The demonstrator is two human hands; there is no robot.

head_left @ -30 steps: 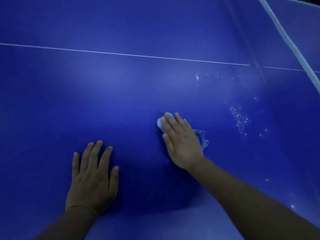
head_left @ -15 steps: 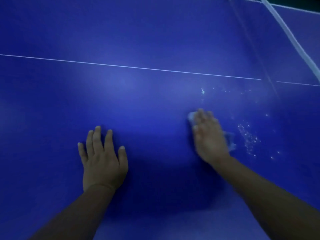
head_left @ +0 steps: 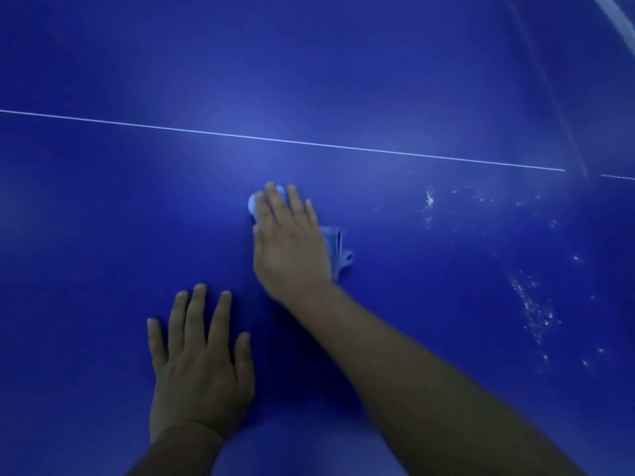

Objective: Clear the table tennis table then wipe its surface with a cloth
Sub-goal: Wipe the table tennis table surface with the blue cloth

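Observation:
The blue table tennis table [head_left: 103, 235] fills the view. My right hand [head_left: 292, 242] lies flat with straight fingers on a pale blue cloth [head_left: 338, 250], pressing it onto the surface near the middle. Most of the cloth is hidden under the palm; bits show past the fingertips and at the right of the hand. My left hand [head_left: 199, 365] rests flat on the table, fingers spread, nearer to me and to the left of the cloth.
A thin white line [head_left: 275, 140] crosses the table beyond the hands. White specks and smears [head_left: 532, 304] dot the surface to the right, with one larger mark [head_left: 429, 200]. A white strip [head_left: 618, 18] runs at the top right corner.
My right hand has slid the cloth back to the left, away from the white specks and closer to my left hand. The left hand stays flat on the table.

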